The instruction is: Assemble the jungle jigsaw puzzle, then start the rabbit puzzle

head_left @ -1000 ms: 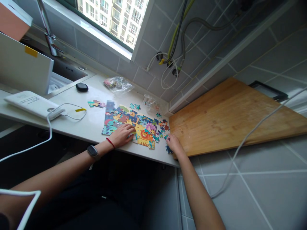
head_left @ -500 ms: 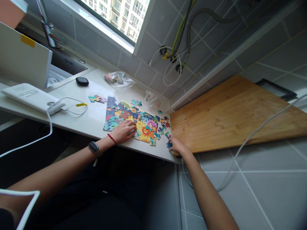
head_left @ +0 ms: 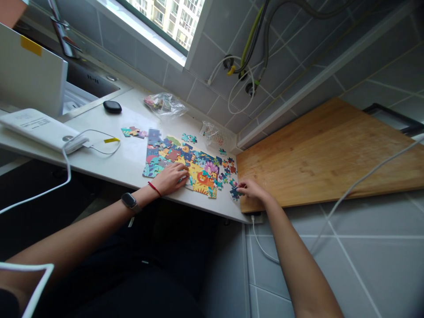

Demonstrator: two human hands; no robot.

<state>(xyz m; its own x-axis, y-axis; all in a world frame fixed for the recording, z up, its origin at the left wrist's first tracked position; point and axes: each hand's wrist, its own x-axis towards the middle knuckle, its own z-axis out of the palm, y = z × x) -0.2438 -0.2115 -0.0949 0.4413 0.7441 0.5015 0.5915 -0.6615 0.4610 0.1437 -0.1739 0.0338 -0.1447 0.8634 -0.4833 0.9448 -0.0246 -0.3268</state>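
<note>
A colourful, partly joined jigsaw puzzle (head_left: 202, 174) lies on the white counter, with a lion on yellow and a purple animal near its right end. My left hand (head_left: 172, 177) rests flat on its front edge, fingers slightly bent and holding nothing. At the counter's right end, my right hand (head_left: 251, 190) pinches a dark blue puzzle piece (head_left: 235, 193) between thumb and fingers. Several loose pieces (head_left: 228, 164) lie between that hand and the puzzle. Behind the puzzle is a small teal cluster (head_left: 189, 138); another joined strip (head_left: 133, 132) lies to its left.
A wooden board (head_left: 318, 154) borders the counter on the right. Clear plastic bags (head_left: 165, 106) lie along the wall. On the left are a white power bank (head_left: 39, 130) with a cable, a black case (head_left: 112, 107) and a sink (head_left: 89, 84).
My right hand has shifted slightly up and away from the counter's front edge, uncovering more of the dark pieces. The left hand stays on the puzzle. The view has shifted slightly.
</note>
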